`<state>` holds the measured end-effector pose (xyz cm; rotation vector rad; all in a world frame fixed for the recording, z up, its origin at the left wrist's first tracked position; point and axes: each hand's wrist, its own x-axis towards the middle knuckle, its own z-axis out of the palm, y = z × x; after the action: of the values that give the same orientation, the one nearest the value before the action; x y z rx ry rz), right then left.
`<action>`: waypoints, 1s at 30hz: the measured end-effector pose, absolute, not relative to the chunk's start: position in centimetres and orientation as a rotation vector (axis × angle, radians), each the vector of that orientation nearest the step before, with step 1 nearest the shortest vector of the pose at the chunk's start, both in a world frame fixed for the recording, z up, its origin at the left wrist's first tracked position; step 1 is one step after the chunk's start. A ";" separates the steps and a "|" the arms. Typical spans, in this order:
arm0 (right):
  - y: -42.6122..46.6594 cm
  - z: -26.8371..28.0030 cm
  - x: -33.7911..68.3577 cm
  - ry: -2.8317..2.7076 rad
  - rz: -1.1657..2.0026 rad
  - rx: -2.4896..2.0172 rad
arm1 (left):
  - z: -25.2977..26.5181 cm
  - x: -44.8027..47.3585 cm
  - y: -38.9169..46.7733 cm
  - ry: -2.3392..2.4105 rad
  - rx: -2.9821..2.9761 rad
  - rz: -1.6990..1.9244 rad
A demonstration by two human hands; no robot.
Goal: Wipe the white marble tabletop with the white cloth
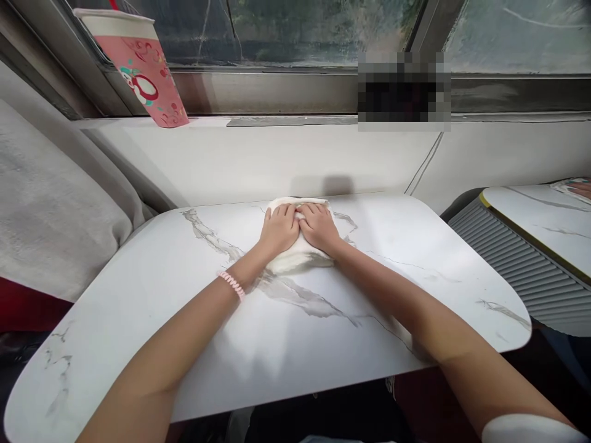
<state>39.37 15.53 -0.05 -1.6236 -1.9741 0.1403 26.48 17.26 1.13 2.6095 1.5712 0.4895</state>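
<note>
Both the left hand [281,231] and the right hand [319,227] lie flat now, outspread side by side on a folded cream-white fabric cloth [300,259] near the far edge of a white, grey-veined, round-cornered table [415,237], a tapered pink-and-white cup [138,77] standing beyond!

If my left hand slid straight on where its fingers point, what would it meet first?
Past the soft white cloth beneath, your left hand would probably meet the flat white wall; exact depth is unclear.

The cloth [301,258] looks matt, the tabletop [138,283] smooth and glossy — the cup [142,77] papery, the window frame [277,93] dull metal.
</note>
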 end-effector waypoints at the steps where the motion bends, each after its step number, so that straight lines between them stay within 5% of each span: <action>1: 16.4 -0.1 39.3 -1.974 0.138 -1.623 | 1.1 26.4 18.2 1.571 2.599 0.496; 13: 21.7 -0.8 39.3 -2.007 0.063 -1.640 | 1.1 26.3 22.6 1.608 2.573 0.563; 30: 12.8 -0.8 38.0 -2.172 0.085 -1.484 | 0.7 22.9 13.9 1.565 2.626 0.486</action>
<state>38.01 12.85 -0.76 -1.4836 -2.1717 0.0847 22.92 13.87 0.66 2.6255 1.5648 0.4859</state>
